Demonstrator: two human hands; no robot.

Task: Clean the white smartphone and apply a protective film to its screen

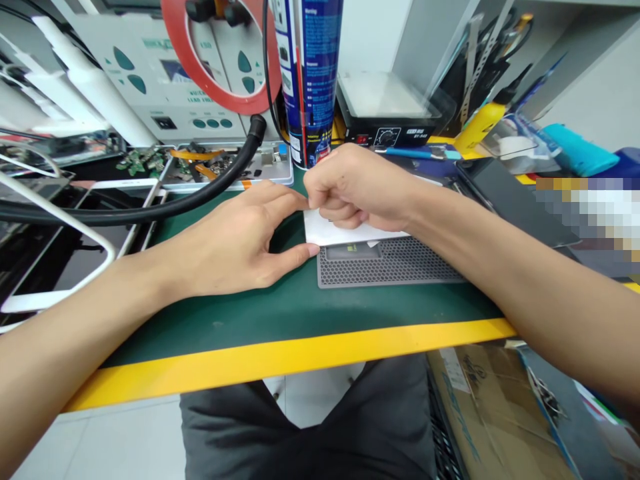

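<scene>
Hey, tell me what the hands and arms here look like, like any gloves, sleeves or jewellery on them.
Both the left hand and right hand are ungloved, with no rings visible. The left forearm and right forearm are bare: no sleeve, watch, bracelet or cable shows on either, and I see no clear markings.

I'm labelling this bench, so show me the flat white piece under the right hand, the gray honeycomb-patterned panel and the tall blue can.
Flat white piece (341,235): head view, its exposed near part.
Gray honeycomb-patterned panel (395,267): head view, patterned surface.
Tall blue can (320,77): head view, printed side.
</scene>
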